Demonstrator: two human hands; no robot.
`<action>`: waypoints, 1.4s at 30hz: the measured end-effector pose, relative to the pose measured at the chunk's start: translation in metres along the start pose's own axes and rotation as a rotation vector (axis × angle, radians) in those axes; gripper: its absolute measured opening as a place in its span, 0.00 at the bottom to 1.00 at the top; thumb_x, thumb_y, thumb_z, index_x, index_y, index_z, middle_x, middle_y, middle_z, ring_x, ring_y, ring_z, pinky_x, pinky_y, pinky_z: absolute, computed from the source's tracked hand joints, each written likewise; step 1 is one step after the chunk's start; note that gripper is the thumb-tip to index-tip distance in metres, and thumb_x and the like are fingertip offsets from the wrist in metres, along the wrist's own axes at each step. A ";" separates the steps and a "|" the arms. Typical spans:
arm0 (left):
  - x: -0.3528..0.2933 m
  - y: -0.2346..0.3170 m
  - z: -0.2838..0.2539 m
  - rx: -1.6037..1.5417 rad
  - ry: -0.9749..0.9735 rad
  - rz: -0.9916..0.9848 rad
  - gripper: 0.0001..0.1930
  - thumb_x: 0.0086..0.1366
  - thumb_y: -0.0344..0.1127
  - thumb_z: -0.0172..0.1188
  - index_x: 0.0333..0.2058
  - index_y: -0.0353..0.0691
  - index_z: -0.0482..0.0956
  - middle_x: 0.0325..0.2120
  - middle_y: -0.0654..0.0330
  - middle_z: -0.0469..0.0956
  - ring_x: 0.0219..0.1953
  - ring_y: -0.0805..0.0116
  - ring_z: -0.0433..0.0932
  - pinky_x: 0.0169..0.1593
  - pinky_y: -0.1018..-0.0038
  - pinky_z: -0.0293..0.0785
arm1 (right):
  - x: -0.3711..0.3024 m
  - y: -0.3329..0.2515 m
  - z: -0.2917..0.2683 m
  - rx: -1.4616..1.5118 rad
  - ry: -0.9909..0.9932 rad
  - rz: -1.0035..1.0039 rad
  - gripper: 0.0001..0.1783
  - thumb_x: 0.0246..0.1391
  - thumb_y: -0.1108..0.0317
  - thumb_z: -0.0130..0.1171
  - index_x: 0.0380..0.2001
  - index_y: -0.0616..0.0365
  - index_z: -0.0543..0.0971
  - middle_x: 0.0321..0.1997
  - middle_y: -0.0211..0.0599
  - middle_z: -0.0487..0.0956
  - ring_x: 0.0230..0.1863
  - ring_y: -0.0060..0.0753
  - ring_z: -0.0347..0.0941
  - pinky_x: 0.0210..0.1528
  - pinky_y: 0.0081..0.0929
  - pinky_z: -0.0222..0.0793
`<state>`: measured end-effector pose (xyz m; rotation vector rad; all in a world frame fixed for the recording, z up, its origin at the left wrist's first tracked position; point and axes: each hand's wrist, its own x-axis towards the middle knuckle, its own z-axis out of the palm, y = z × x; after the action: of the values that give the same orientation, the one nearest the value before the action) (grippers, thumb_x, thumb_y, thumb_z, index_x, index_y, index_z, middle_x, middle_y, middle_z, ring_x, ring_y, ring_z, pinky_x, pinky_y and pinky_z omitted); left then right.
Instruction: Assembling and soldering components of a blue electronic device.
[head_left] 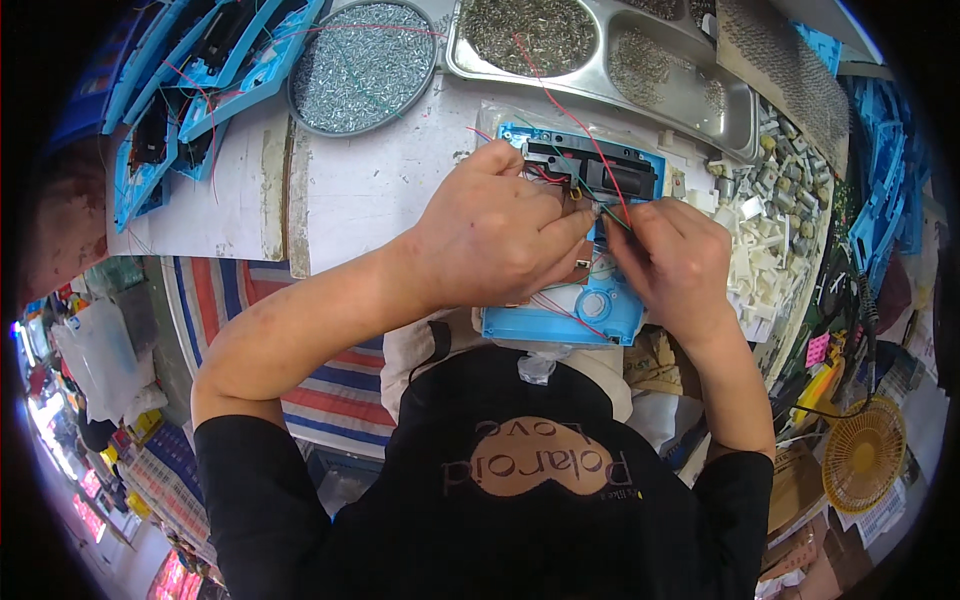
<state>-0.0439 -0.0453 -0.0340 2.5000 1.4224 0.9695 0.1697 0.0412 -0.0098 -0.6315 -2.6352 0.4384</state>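
Observation:
A light blue plastic housing lies on the table in front of me, with a black plastic part along its far end and thin wires inside. My left hand rests over its left side, fingers bent and pressed together; what they hold is hidden. From the right, my right hand reaches in with thumb and forefinger pinched near a green wire. The fingertips of both hands nearly meet over the middle of the housing. A long red wire rises from there toward the trays.
A round tray of small screws and a steel compartment tray of small metal parts stand at the back. More blue housings are stacked at the far left. White plastic pieces lie heaped at right, near a yellow fan.

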 end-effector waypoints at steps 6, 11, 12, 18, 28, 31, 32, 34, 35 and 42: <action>-0.002 0.001 0.000 0.002 0.013 -0.012 0.13 0.54 0.36 0.71 0.40 0.42 0.86 0.26 0.65 0.81 0.26 0.69 0.76 0.35 0.66 0.64 | 0.001 0.003 0.006 -0.011 0.060 -0.048 0.08 0.46 0.72 0.71 0.30 0.58 0.81 0.25 0.36 0.80 0.25 0.40 0.77 0.26 0.34 0.72; -0.005 -0.001 0.005 -0.030 0.047 -0.014 0.14 0.54 0.36 0.70 0.40 0.42 0.85 0.27 0.65 0.80 0.27 0.69 0.76 0.36 0.66 0.65 | 0.003 0.004 0.005 -0.009 0.036 -0.050 0.08 0.47 0.72 0.71 0.29 0.58 0.81 0.23 0.36 0.79 0.23 0.40 0.76 0.25 0.35 0.71; -0.005 -0.001 0.005 -0.031 0.060 -0.011 0.14 0.54 0.36 0.70 0.40 0.42 0.85 0.27 0.65 0.80 0.27 0.69 0.77 0.36 0.66 0.65 | 0.004 0.004 0.002 -0.002 0.000 -0.042 0.08 0.47 0.72 0.71 0.28 0.58 0.81 0.23 0.36 0.79 0.23 0.40 0.76 0.25 0.35 0.71; -0.007 -0.001 0.005 -0.033 0.031 -0.030 0.14 0.54 0.36 0.70 0.40 0.42 0.85 0.27 0.65 0.80 0.27 0.67 0.77 0.38 0.65 0.66 | 0.007 0.006 -0.004 0.053 -0.096 0.035 0.07 0.47 0.72 0.72 0.28 0.57 0.81 0.22 0.37 0.78 0.21 0.40 0.75 0.24 0.35 0.70; -0.009 -0.001 0.006 -0.052 0.034 -0.044 0.14 0.54 0.38 0.69 0.40 0.43 0.85 0.26 0.66 0.79 0.27 0.67 0.76 0.41 0.64 0.67 | 0.002 0.005 0.005 0.047 -0.020 0.079 0.06 0.51 0.70 0.71 0.31 0.57 0.83 0.24 0.41 0.80 0.23 0.41 0.78 0.26 0.33 0.72; -0.010 -0.001 0.006 -0.046 0.037 -0.048 0.14 0.54 0.38 0.69 0.40 0.43 0.85 0.26 0.66 0.79 0.27 0.67 0.76 0.41 0.64 0.67 | 0.007 -0.002 -0.005 0.063 -0.101 0.158 0.06 0.51 0.71 0.71 0.31 0.57 0.83 0.24 0.41 0.80 0.23 0.43 0.78 0.26 0.35 0.72; -0.010 -0.001 0.006 -0.043 0.035 -0.049 0.14 0.54 0.38 0.69 0.40 0.43 0.86 0.25 0.66 0.79 0.27 0.67 0.75 0.41 0.64 0.67 | 0.008 -0.005 -0.007 0.081 -0.113 0.188 0.06 0.50 0.71 0.71 0.31 0.57 0.82 0.23 0.41 0.79 0.23 0.43 0.78 0.26 0.35 0.71; -0.010 0.000 0.007 -0.037 0.040 -0.047 0.13 0.54 0.38 0.68 0.40 0.43 0.86 0.25 0.66 0.78 0.26 0.67 0.75 0.40 0.64 0.67 | 0.009 -0.008 -0.007 0.028 -0.125 0.179 0.07 0.50 0.71 0.71 0.31 0.57 0.82 0.23 0.41 0.79 0.23 0.43 0.77 0.25 0.36 0.71; -0.009 0.000 0.007 -0.029 0.047 -0.045 0.13 0.55 0.38 0.68 0.39 0.43 0.86 0.24 0.66 0.77 0.26 0.67 0.74 0.40 0.64 0.67 | 0.009 -0.009 -0.007 0.002 -0.132 0.174 0.07 0.50 0.71 0.70 0.32 0.57 0.82 0.23 0.40 0.79 0.23 0.44 0.77 0.25 0.36 0.71; -0.010 -0.001 0.007 -0.019 0.041 -0.033 0.14 0.55 0.38 0.68 0.40 0.43 0.86 0.24 0.66 0.76 0.25 0.67 0.74 0.40 0.65 0.66 | 0.005 0.002 -0.002 -0.056 -0.052 0.011 0.09 0.49 0.71 0.72 0.34 0.57 0.82 0.26 0.39 0.81 0.24 0.42 0.78 0.25 0.35 0.72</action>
<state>-0.0440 -0.0512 -0.0449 2.4492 1.4535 1.0293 0.1674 0.0456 -0.0069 -0.6616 -2.7031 0.3902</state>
